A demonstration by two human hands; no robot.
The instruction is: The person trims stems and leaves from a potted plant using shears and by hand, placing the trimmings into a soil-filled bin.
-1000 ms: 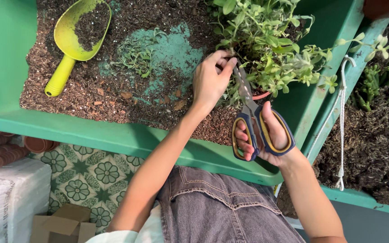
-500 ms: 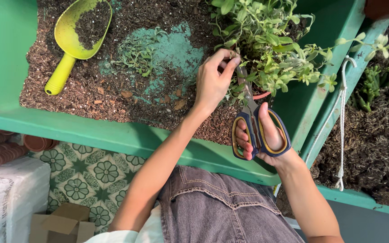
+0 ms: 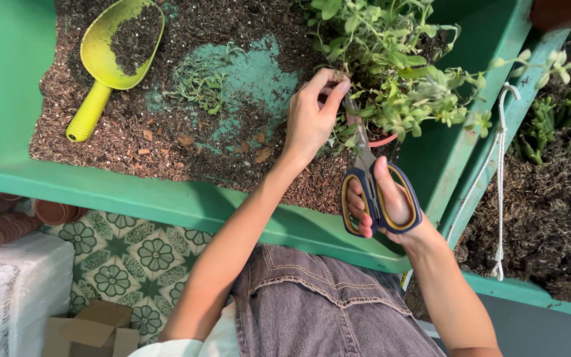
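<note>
One green tray point(image 3: 8, 165) at 10 o'clock holds loose soil so spills stay contained; one leafy plant point(image 3: 398, 73) in a terracotta pot at 1 o'clock sits within reach. The left hand point(image 3: 312, 119) pinches a stem taut at centre, its grip pressed on it. The right hand point(image 3: 388, 201) at 4 o'clock grips one pair of scissors point(image 3: 368, 178), blades aimed at that stem. One yellow scoop point(image 3: 110, 59) rests at 11 o'clock

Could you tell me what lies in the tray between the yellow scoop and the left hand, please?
In the head view, between the scoop and the left hand lie brown potting soil, a small heap of green cuttings and a bare patch of tray floor.
</note>
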